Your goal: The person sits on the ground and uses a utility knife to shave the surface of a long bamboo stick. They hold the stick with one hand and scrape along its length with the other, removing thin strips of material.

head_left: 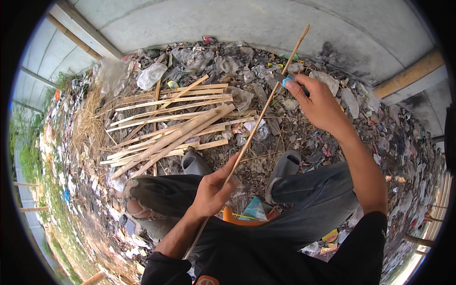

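Here, the bamboo strip (pixel 260 119) is gripped in the left fingers (pixel 222 175); beyond them, a blue-handled knife (pixel 286 82), clasped by the right fingers (pixel 298 92), is set against it. Blade pressure should be applied evenly.

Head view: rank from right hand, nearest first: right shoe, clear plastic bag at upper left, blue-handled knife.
1. Knife: in the right hand.
2. Right shoe: on the ground, lower in the picture.
3. Plastic bag: far off, upper left.

Blue handle (pixel 285 82) partly hidden, black shirt (pixel 270 256) cropped below
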